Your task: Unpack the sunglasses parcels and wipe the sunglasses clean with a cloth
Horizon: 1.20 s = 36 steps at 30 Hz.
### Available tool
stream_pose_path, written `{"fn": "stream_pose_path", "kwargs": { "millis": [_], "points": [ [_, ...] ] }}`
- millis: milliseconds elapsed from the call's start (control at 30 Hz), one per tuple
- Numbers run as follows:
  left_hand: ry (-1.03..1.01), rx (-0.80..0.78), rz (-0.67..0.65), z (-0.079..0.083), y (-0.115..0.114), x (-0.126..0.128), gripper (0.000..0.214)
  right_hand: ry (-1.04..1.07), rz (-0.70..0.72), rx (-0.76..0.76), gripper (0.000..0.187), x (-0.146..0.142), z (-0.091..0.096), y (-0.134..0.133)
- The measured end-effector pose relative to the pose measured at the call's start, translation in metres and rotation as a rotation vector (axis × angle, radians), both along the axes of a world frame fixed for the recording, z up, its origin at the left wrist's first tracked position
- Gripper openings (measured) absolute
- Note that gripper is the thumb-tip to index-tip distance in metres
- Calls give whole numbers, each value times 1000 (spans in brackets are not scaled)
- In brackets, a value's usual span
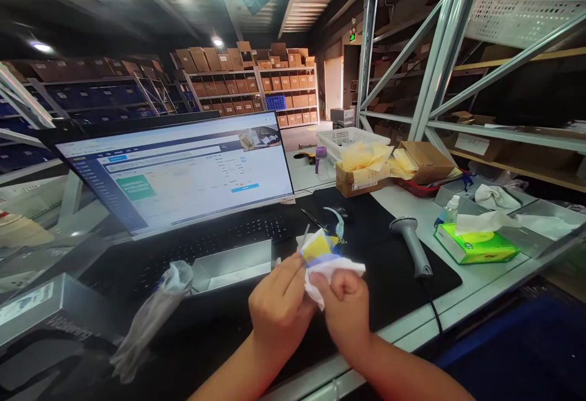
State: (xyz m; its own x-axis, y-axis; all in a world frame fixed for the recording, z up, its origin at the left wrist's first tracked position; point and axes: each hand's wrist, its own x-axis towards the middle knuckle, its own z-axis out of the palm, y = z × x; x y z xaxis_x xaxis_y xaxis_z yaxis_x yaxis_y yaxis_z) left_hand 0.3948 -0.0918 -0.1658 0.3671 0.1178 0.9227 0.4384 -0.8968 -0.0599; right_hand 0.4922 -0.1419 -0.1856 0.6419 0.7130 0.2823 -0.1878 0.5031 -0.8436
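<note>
centrally, just above the black mat [403, 279], the left hand [279, 306] and right hand [348, 309] meet. the left fingers pinch a yellow packet [317, 247] with a blue band, and the right fingers curl tight on the white tissue [336, 267] bunched under it. writing on the monitor [183, 169] and the green tissue box [476, 245] is too small to read. a barcode scanner [409, 242] lies near on the right, with bare mat between it and the hands. the surface [480, 285] ends just below the wrists.

A warehouse packing station: shelving racks [256, 86] stacked with cardboard boxes, a monitor [178, 169] and barcode scanner [409, 242] on the desk.
</note>
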Motion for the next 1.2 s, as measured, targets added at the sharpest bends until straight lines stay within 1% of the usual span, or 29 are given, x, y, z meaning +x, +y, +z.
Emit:
{"fn": "stream_pose_path", "kwargs": {
  "millis": [67,133,200,233,300,367,400,433,467,500,533,633,700,733,800,833,867,900,933,967,1000,1033,1067,1100,1133,1200],
  "points": [
    [11,25,-20,2,-1,-1,10,115,137,6,65,19,15,0],
    [38,56,-46,5,-3,-1,12,308,267,24,66,39,32,2],
    [63,71,-57,5,-4,0,10,429,335,41,65,48,40,5],
    [71,67,-56,5,-5,1,8,443,326,42,63,46,38,6],
    [71,44,-32,4,-4,2,9,391,215,25,59,32,24,6],
    [60,17,-8,3,-4,2,8,248,54,-13,60,15,6,4],
    [48,7,2,3,-4,2,6,153,-1,-37,63,9,-1,2],
    [34,3,8,3,-4,2,4,64,-20,-63,65,6,-5,0],
    [22,4,10,4,-4,2,5,3,-4,-81,66,7,-5,-1],
    [17,10,7,5,-4,2,7,-8,37,-82,67,11,0,-3],
    [21,21,1,6,-5,2,11,29,95,-73,66,17,7,-3],
    [67,66,-63,9,-5,2,15,281,253,-3,69,42,32,-4],
    [96,63,-99,10,-4,2,14,352,326,-9,70,58,39,-3],
    [111,44,-109,10,-3,2,15,329,355,-37,70,66,36,-4],
    [130,-23,-112,12,0,0,13,198,379,-124,68,82,24,-8],
    [127,-62,-114,13,2,-1,11,102,337,-169,67,92,15,-13],
    [118,-100,-121,15,3,-2,9,-8,254,-214,66,104,7,-19],
    [107,-128,-136,16,5,-3,7,-121,115,-246,65,116,1,-27],
    [103,-143,-158,18,6,-3,6,-237,-53,-271,63,128,-3,-36],
    [113,-142,-186,20,7,-4,6,-344,-215,-287,61,139,-3,-47],
    [139,-133,-217,22,8,-4,6,-439,-342,-289,58,147,-1,-57],
    [174,-117,-248,22,8,-3,7,-531,-419,-282,55,153,5,-67],
    [211,-99,-275,23,9,-3,7,-619,-446,-262,53,155,12,-76],
    [250,-84,-296,23,9,-3,6,-708,-423,-232,52,155,21,-82],
    [289,-69,-308,22,10,-3,5,-802,-362,-201,52,152,30,-86],
    [367,-37,-319,21,10,-3,4,-993,-176,-147,50,142,47,-85]
  ]
}}
